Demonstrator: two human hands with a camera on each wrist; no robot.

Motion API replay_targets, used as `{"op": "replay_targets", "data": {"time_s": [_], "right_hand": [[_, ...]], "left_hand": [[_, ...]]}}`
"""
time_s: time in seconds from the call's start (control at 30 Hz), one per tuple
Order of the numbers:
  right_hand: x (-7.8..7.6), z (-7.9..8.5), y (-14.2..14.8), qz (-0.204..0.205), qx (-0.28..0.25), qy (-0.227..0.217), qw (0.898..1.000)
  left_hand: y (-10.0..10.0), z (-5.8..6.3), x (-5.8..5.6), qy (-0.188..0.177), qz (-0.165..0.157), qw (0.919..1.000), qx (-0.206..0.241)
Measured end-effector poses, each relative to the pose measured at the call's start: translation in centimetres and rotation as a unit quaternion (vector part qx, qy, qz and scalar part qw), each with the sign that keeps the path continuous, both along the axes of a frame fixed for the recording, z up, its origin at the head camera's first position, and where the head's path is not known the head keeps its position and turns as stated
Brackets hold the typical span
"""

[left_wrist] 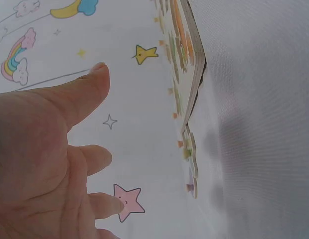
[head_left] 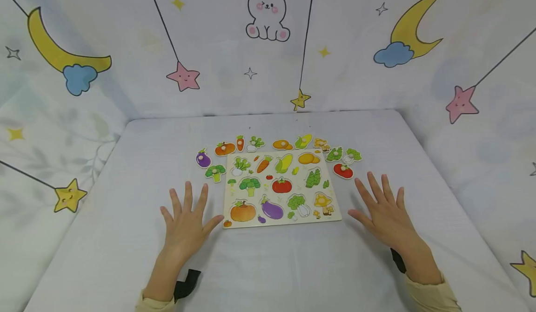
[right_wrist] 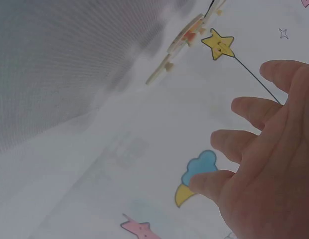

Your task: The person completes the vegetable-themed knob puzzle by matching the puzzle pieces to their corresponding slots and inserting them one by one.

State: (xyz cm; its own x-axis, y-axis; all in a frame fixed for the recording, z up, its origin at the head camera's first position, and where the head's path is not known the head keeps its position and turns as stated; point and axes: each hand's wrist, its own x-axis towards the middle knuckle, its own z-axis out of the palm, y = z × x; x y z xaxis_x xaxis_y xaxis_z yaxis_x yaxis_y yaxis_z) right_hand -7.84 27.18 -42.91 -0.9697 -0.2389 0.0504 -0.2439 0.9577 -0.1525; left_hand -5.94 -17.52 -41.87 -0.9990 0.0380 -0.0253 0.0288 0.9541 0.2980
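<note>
A vegetable puzzle board lies flat on the white table, printed with vegetable pictures. My left hand is spread wide at the board's left side, its thumb tip near the front left corner. On the other side, my right hand has its fingers spread beyond the board's right edge. Neither hand holds anything. Knobbed pieces lie around the board: an eggplant and broccoli are nearest my left fingers, while a tomato lies just ahead of my right fingers.
Behind the board lie more pieces, among them a pumpkin, a carrot, a radish, potatoes and corn. Mushrooms and leafy greens sit at the back right corner. Printed cloth walls surround the table.
</note>
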Motion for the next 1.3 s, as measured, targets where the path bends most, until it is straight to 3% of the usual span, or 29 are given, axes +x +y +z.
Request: {"op": "replay_targets", "data": {"time_s": [0.17, 0.37, 0.73, 1.07, 1.17, 1.3], "right_hand": [[0.0, -0.2, 0.0, 0.001, -0.005, -0.007, 1.000], [-0.2, -0.2, 0.2, 0.002, -0.012, 0.020, 1.000], [-0.9, -0.2, 0.5, 0.007, -0.064, 0.075, 0.995], [-4.8, 0.9, 0.5, 0.005, -0.098, 0.124, 0.987], [-6.2, 1.0, 0.5, 0.005, -0.123, 0.110, 0.986], [-8.2, 1.0, 0.2, -0.011, -0.151, 0.055, 0.987]], "left_hand": [[0.0, -0.2, -0.1, 0.009, -0.007, 0.9999, 0.011], [0.0, -0.2, -0.5, 0.016, -0.028, 0.9989, 0.035], [0.0, -1.9, -1.7, -0.063, -0.081, 0.9926, 0.065], [-0.1, -3.5, -1.9, -0.081, -0.094, 0.9890, 0.080], [0.0, -3.7, -1.9, -0.089, -0.093, 0.9880, 0.086], [0.1, -3.8, -1.9, -0.092, -0.088, 0.9870, 0.098]]}}
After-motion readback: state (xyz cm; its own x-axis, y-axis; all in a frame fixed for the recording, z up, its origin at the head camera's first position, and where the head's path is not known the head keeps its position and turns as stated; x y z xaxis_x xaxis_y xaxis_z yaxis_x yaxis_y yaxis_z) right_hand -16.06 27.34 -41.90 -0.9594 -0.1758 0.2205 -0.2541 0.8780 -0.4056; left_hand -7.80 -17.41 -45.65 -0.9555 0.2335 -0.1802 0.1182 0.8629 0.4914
